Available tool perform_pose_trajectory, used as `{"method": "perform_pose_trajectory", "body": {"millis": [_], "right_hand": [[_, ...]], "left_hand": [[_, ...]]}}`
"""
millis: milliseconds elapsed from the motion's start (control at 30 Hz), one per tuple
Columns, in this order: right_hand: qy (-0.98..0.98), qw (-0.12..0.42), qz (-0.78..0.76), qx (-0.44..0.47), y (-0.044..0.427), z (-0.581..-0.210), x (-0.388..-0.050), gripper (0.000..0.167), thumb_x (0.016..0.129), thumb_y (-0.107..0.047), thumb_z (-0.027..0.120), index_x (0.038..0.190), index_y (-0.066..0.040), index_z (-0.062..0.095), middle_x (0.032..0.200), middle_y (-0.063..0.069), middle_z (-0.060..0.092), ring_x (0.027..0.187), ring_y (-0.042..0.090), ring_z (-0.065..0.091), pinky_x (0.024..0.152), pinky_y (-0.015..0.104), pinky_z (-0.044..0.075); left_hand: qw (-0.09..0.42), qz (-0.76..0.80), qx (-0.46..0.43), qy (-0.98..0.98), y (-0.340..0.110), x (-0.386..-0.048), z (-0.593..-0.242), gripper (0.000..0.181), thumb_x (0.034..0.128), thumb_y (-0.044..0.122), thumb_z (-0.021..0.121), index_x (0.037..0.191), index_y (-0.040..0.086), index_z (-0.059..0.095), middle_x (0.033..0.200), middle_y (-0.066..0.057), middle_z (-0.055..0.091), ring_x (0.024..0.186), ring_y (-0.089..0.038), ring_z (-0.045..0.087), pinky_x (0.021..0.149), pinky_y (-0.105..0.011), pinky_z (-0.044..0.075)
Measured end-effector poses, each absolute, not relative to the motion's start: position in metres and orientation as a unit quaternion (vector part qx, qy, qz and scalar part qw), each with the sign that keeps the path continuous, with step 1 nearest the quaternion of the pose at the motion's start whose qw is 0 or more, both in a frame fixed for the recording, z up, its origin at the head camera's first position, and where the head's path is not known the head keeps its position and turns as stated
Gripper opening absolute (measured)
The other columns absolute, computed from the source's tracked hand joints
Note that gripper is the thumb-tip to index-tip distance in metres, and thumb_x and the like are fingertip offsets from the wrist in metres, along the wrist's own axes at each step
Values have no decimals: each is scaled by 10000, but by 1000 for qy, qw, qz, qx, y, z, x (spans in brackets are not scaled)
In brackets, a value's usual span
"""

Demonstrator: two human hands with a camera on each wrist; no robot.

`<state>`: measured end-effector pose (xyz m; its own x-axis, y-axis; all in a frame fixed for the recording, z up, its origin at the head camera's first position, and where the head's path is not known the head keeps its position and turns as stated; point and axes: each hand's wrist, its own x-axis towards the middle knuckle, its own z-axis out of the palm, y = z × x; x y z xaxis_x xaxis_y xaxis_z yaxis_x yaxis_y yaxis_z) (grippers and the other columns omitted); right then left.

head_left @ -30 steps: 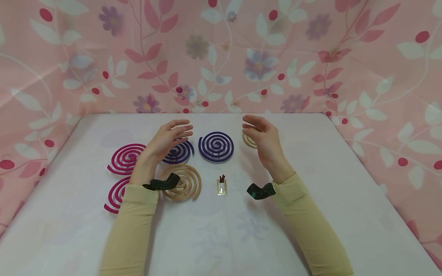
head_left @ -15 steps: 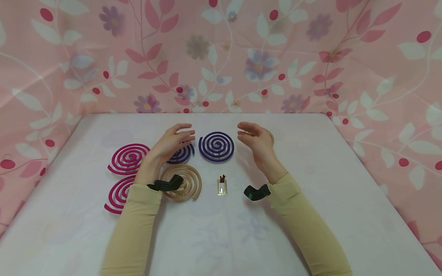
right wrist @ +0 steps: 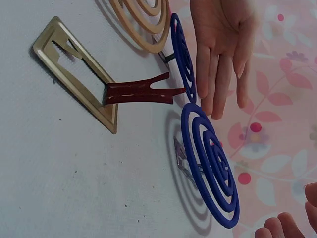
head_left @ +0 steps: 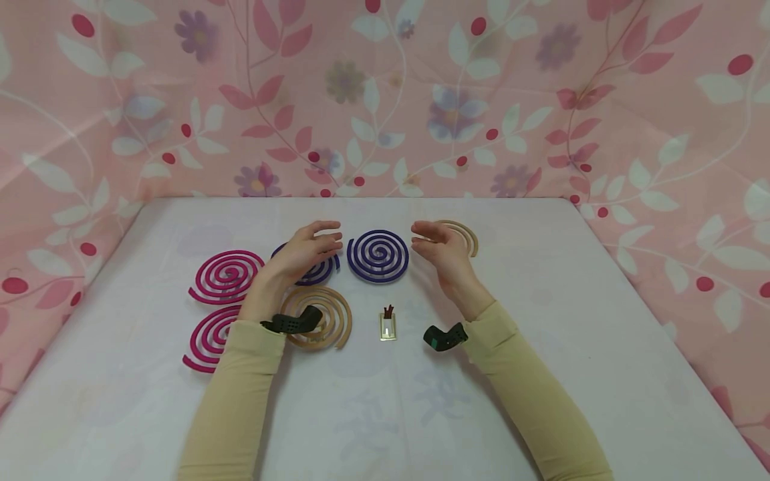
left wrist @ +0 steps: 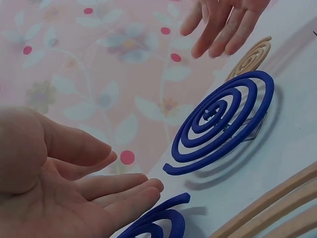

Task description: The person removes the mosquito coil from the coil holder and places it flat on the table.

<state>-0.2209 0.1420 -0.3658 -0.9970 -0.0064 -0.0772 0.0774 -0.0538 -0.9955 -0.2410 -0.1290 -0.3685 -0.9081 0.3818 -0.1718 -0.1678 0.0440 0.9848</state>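
Observation:
My left hand (head_left: 301,255) hovers with relaxed fingers over a dark blue mosquito coil (head_left: 327,272), partly hiding it. Facing it from the right, my right hand (head_left: 448,257) has its fingers loosely extended and covers part of a tan mosquito coil (head_left: 474,242). Between the hands lies another dark blue mosquito coil (head_left: 378,253), untouched; in the left wrist view this blue coil (left wrist: 213,113) sits raised on a small metal stand. Nearer, a small brass-coloured coil stand (head_left: 388,327) bears an upright dark red forked piece (right wrist: 141,92). Neither hand holds anything.
Two pink mosquito coils, a far one (head_left: 230,272) and a near one (head_left: 201,341), lie left of the left forearm. A tan coil (head_left: 347,321) sits beside the left wrist. The white-covered table (head_left: 541,280) ends at a flowered pink cloth (head_left: 385,100).
Both hands have shifted inward and slightly nearer, narrowing the gap around the middle blue coil. More of the far tan coil now shows beside the right hand. The coils stay in place.

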Motion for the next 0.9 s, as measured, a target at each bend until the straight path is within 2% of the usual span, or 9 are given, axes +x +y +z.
{"method": "perform_pose_trajectory", "body": {"millis": [100,233,333,500,600,900], "right_hand": [[683,35,-729,30,141,-369,-221,450,916,119,563,1362,64,533,1413,258,523,1286,393,528,987,276,516],[682,45,-729,36,141,-372,-221,459,912,125,550,1366,68,525,1411,246,526,1284,387,532,1012,310,504],[690,54,-720,42,140,-376,-222,461,910,117,544,1369,89,519,1418,245,517,1255,342,554,993,289,510],[703,66,-706,54,138,-382,-224,460,892,104,543,1352,121,529,1379,223,533,1120,237,589,869,197,519],[705,67,-704,54,137,-386,-225,457,880,102,550,1336,124,543,1342,244,554,1073,233,613,834,193,519],[701,80,-705,68,139,-391,-226,461,899,94,554,1358,112,527,1367,264,557,1153,248,595,961,276,522]], "left_hand": [[205,682,76,698,-128,-241,-369,494,1070,45,339,1536,-58,211,1602,-310,202,1483,-401,274,1219,-464,256],[210,678,77,701,-128,-241,-370,489,1073,55,340,1537,-46,221,1606,-302,196,1486,-390,275,1217,-461,259],[213,676,77,701,-128,-241,-371,494,1074,52,334,1541,-50,209,1606,-303,191,1485,-389,274,1217,-463,257],[214,680,76,697,-126,-241,-372,500,1069,35,328,1541,-65,197,1604,-309,187,1483,-394,271,1218,-468,254],[213,683,74,694,-124,-241,-372,496,1068,30,330,1538,-71,205,1602,-308,193,1481,-394,274,1217,-467,259],[214,686,71,691,-120,-241,-373,508,1054,-7,329,1540,-80,199,1600,-315,193,1491,-382,251,1218,-462,256]]}}
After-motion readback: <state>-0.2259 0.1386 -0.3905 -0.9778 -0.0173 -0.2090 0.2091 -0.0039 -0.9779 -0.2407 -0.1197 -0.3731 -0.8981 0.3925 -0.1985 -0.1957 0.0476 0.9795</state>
